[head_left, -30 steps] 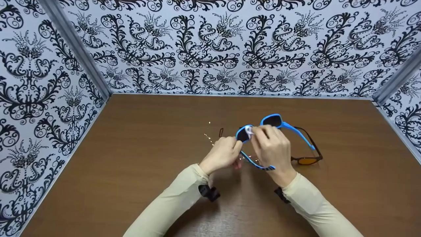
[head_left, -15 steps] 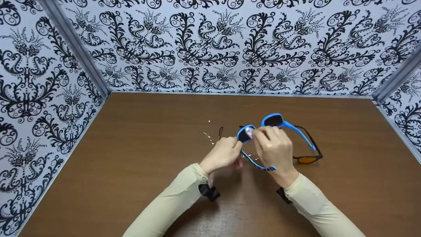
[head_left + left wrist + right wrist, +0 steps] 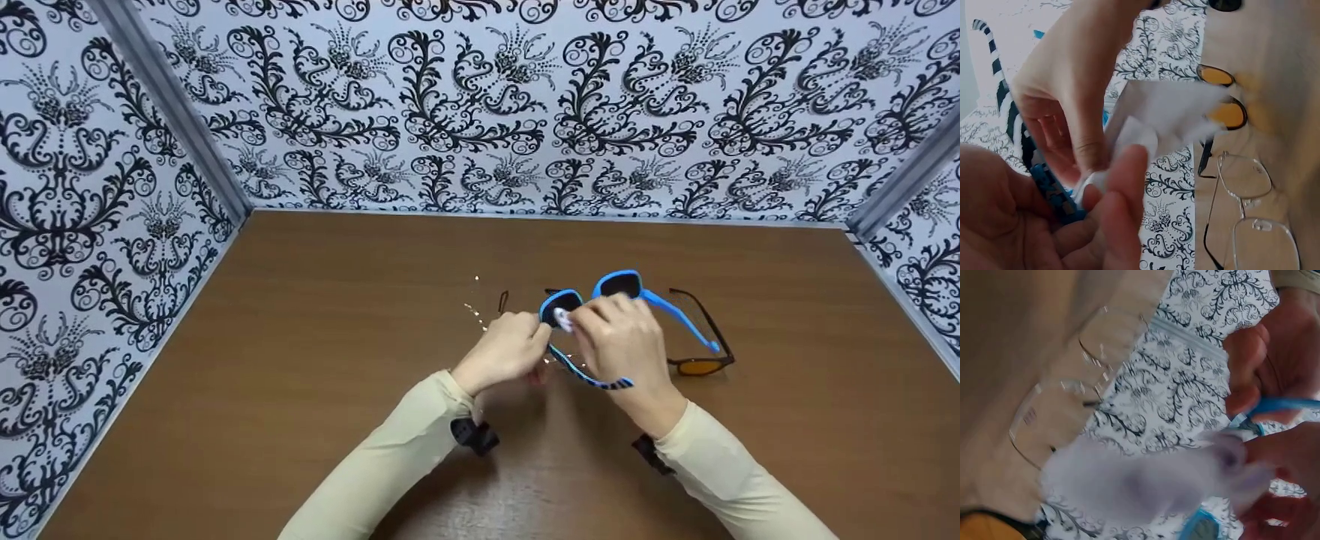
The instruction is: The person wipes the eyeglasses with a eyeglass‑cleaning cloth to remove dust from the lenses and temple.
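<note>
Left hand [image 3: 504,349] closed round left end of blue sunglasses [image 3: 620,283], held over orange-lensed glasses [image 3: 701,367]; right hand [image 3: 624,337] pinches white cloth [image 3: 561,319] at left lens, fingertips together; left wrist view shows cloth hanging spread, plus wire-rimmed glasses [image 3: 1242,207] left of orange-lensed glasses, mostly hidden in head view; sunglasses' long axis runs left-right, right end farther from person; temples open, pointing back toward person and rightward

— What lies on the bench [image 3: 300,322]?
— Dark-framed, orange-lensed glasses [image 3: 700,367]; near them, thin metal-framed glasses [image 3: 1242,207].
— And around it?
— White panels [image 3: 480,112] patterned in black, behind and to the left and right; grey strips [image 3: 181,112] run down both far corners.
</note>
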`<state>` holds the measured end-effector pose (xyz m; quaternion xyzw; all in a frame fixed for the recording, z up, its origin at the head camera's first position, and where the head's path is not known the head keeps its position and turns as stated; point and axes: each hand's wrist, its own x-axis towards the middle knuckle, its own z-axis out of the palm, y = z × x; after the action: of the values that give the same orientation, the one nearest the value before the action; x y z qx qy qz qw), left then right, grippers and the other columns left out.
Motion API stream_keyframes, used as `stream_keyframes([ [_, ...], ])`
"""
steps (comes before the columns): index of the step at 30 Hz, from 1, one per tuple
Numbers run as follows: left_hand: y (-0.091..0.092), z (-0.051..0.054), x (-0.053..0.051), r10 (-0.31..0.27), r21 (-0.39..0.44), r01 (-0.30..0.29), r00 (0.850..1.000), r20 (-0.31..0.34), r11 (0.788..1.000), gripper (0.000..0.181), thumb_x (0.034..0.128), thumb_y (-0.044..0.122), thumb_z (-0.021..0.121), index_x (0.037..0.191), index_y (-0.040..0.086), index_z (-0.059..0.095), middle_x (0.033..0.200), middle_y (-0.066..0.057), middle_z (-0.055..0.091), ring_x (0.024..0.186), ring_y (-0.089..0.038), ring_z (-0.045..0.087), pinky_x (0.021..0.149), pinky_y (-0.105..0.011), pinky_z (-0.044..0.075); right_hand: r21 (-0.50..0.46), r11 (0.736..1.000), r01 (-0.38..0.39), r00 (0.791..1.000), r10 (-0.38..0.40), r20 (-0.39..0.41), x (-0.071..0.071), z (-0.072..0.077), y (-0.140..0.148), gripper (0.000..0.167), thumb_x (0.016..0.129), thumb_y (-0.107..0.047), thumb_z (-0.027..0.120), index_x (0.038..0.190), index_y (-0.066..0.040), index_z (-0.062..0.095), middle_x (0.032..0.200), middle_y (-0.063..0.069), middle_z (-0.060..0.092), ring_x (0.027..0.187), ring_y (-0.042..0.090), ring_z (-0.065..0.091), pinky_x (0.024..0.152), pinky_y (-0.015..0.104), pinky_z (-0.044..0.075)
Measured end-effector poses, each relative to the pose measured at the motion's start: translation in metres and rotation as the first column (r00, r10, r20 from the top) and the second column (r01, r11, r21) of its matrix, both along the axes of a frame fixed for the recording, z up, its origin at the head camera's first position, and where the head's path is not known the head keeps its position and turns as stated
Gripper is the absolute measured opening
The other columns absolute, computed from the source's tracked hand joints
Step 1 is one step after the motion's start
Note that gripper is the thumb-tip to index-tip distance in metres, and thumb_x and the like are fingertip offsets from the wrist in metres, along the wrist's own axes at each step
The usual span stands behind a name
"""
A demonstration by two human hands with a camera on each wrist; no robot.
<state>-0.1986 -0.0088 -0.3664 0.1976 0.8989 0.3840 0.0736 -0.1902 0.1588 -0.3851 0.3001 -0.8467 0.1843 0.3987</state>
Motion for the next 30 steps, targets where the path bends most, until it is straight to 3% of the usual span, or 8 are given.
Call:
stream_keyframes([
  [3, 0.001, 0.002, 0.000, 0.007, -0.107, -0.014, 0.998, -0.061, 0.994, 0.038, 0.0973, 0.015, 0.043, 0.060, 0.012, 0.051, 0.053, 0.003, 0.055, 0.054, -0.018, 0.058, 0.050, -0.031, 0.042, 0.019, 0.997, 0.080, 0.997, -0.080, -0.004, 0.000, 0.007, 0.000, 0.008, 0.077, -0.003, 0.078, 0.082, -0.002, 0.072, 0.078, 0.010, 0.065, 0.073, 0.029, 0.057, 0.060, 0.040, 0.044],
  [5, 0.003, 0.002, -0.001, 0.002, -0.140, -0.013, 0.997, -0.082, 0.990, 0.038, 0.0970, 0.015, 0.043, 0.060, 0.013, 0.050, 0.054, 0.002, 0.054, 0.056, -0.020, 0.058, 0.050, -0.033, 0.043, 0.012, 0.997, 0.079, 0.997, -0.079, -0.009, -0.001, 0.010, -0.001, 0.008, 0.078, -0.004, 0.078, 0.082, -0.002, 0.072, 0.078, 0.010, 0.065, 0.070, 0.029, 0.057, 0.059, 0.039, 0.045],
  [9, 0.003, 0.001, -0.001, -0.022, -0.119, 0.008, 0.994, -0.110, 0.993, 0.038, 0.0967, 0.014, 0.043, 0.060, 0.012, 0.054, 0.052, 0.003, 0.058, 0.057, -0.019, 0.062, 0.051, -0.034, 0.046, -0.018, 0.999, -0.042, 0.999, 0.042, 0.010, -0.002, 0.009, -0.005, 0.012, 0.077, -0.005, 0.079, 0.085, -0.003, 0.071, 0.078, 0.008, 0.065, 0.062, 0.025, 0.058, 0.054, 0.036, 0.048],
  [13, 0.000, -0.001, -0.002, -0.021, -0.079, 0.011, 0.991, -0.134, 0.997, 0.039, 0.0964, 0.012, 0.042, 0.058, 0.012, 0.047, 0.051, 0.005, 0.048, 0.053, -0.015, 0.052, 0.049, -0.031, 0.040, -0.014, 0.992, -0.127, 0.991, 0.127, 0.040, -0.001, 0.001, -0.005, 0.014, 0.075, -0.005, 0.080, 0.085, -0.006, 0.071, 0.079, 0.004, 0.066, 0.064, 0.021, 0.058, 0.055, 0.034, 0.048],
  [16, -0.003, -0.002, -0.002, -0.023, -0.086, 0.011, 0.990, -0.142, 0.996, 0.039, 0.0950, 0.011, 0.042, 0.056, 0.013, 0.043, 0.054, 0.004, 0.043, 0.053, -0.016, 0.046, 0.049, -0.031, 0.039, 0.022, 0.998, -0.061, 0.998, 0.061, 0.003, -0.001, -0.003, -0.002, 0.011, 0.075, -0.004, 0.079, 0.082, -0.005, 0.070, 0.076, 0.005, 0.064, 0.064, 0.022, 0.056, 0.055, 0.035, 0.045],
  [21, -0.002, -0.002, -0.001, -0.050, -0.089, 0.043, 0.996, -0.073, 0.995, 0.039, 0.0960, 0.013, 0.041, 0.059, 0.010, 0.054, 0.052, 0.000, 0.060, 0.060, -0.018, 0.064, 0.054, -0.033, 0.047, -0.012, 0.997, 0.075, 0.994, -0.076, -0.079, -0.004, -0.002, -0.003, 0.008, 0.077, -0.004, 0.075, 0.082, -0.001, 0.069, 0.075, 0.011, 0.063, 0.063, 0.027, 0.056, 0.053, 0.037, 0.043],
  [28, 0.002, -0.001, -0.001, -0.069, -0.009, 0.069, 0.998, -0.012, 0.998, 0.040, 0.0985, 0.013, 0.037, 0.073, 0.005, 0.066, 0.050, 0.001, 0.062, 0.059, -0.013, 0.067, 0.058, -0.027, 0.049, -0.100, 0.982, -0.158, 0.987, 0.160, 0.015, -0.006, 0.000, -0.005, 0.014, 0.076, -0.002, 0.078, 0.088, -0.003, 0.071, 0.081, 0.007, 0.066, 0.069, 0.024, 0.057, 0.059, 0.035, 0.042],
  [30, 0.002, 0.000, -0.001, -0.059, 0.005, 0.059, 0.998, -0.008, 0.998, 0.040, 0.0986, 0.014, 0.037, 0.072, 0.006, 0.066, 0.048, 0.002, 0.061, 0.059, -0.011, 0.066, 0.058, -0.026, 0.048, -0.080, 0.983, -0.164, 0.985, 0.168, 0.040, -0.006, -0.001, -0.002, 0.013, 0.076, -0.002, 0.079, 0.086, -0.004, 0.071, 0.081, 0.005, 0.066, 0.070, 0.023, 0.056, 0.061, 0.035, 0.041],
])
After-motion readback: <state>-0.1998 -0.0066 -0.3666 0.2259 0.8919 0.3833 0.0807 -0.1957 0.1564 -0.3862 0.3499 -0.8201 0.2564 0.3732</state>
